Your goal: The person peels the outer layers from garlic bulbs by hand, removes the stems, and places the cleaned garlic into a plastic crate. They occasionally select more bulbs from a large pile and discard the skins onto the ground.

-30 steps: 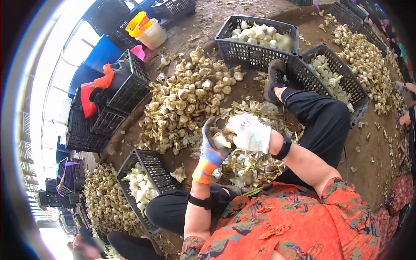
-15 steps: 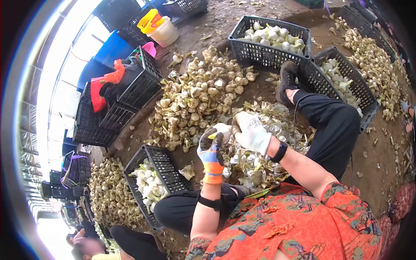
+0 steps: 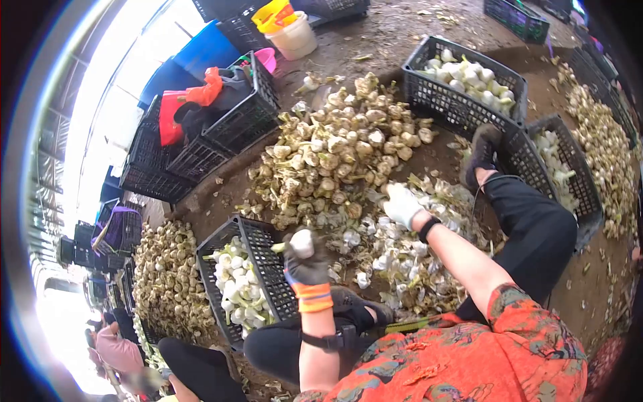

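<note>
A peeled white garlic bulb (image 3: pixel 302 244) is held up in my left hand (image 3: pixel 306 261), which wears a dark, orange-cuffed glove, beside a black crate (image 3: pixel 268 264) of white bulbs. My right hand (image 3: pixel 402 205), in a white glove, reaches over the near edge of a big heap of unpeeled garlic (image 3: pixel 335 144); its fingertips are partly hidden and what they hold, if anything, is unclear. Below that hand lie loose skins and pale scraps (image 3: pixel 408 261) between my legs.
Two crates stand beyond my right foot, one with white bulbs (image 3: pixel 462 97), one with paler garlic (image 3: pixel 593 184). Stacked black crates (image 3: pixel 231 127) with a red bag (image 3: pixel 171 118) are at the left. A white bucket (image 3: pixel 295 39) stands behind. Another person's dark-clad leg (image 3: pixel 201 368) is at lower left.
My hands have moved apart. The left one has gone left and down with the white bulb, towards the crate; the right no longer touches the bulb. The view has shifted.
</note>
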Action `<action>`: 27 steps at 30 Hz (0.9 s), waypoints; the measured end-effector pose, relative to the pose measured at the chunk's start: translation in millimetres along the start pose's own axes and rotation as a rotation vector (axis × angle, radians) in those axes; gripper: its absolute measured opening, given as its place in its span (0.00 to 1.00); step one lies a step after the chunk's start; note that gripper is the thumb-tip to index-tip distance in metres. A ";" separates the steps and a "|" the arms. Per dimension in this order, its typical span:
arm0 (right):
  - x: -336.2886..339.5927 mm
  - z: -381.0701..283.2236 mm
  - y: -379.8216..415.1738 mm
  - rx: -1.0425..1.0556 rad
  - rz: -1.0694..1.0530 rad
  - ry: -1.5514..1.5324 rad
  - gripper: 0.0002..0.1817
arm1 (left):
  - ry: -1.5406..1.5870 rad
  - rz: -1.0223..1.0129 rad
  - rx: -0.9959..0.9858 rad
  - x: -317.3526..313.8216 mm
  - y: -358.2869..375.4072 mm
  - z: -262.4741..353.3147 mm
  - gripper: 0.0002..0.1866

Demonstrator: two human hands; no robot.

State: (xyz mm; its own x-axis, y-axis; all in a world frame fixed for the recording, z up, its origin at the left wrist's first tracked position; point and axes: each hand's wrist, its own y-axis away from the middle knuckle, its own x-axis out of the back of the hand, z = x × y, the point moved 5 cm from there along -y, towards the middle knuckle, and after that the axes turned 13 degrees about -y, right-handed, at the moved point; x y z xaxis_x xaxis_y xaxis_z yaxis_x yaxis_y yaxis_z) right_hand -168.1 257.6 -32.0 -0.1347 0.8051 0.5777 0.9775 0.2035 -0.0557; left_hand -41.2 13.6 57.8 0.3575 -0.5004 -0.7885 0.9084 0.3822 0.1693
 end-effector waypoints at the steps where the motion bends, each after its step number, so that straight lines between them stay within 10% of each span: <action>1: -6.1 -13.6 -31.1 -0.004 0.005 -0.002 0.17 | 0.009 0.028 -0.116 39.3 -19.1 22.2 0.17; 6: -56.3 -62.2 -177.0 0.236 0.116 0.225 0.19 | 0.439 -0.094 -0.258 3.6 -11.1 100.6 0.41; 10: -64.2 -55.0 -215.4 0.215 -0.117 0.248 0.18 | -0.014 0.148 -0.173 44.6 -37.7 61.5 0.29; 12: -64.6 -30.2 -203.0 0.058 0.128 0.007 0.17 | -0.177 0.274 -0.080 25.5 -34.7 24.6 0.26; 16: -28.8 -119.6 -66.1 -0.072 -0.266 -1.492 0.23 | -0.227 0.116 0.203 -15.4 -33.2 -33.4 0.28; 27: 42.1 -157.6 44.5 -0.075 -0.249 -1.366 0.16 | -1.280 -0.296 -0.733 -90.3 25.5 -29.9 0.40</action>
State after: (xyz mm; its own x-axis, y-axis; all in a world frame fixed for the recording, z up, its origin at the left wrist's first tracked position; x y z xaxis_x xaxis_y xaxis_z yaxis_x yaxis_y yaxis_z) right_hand -104.7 212.7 118.2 -0.3121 0.6622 -0.6812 0.9051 0.4251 -0.0014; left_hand -56.8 91.7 115.6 0.4797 -0.8000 0.3603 0.8113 0.2481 -0.5293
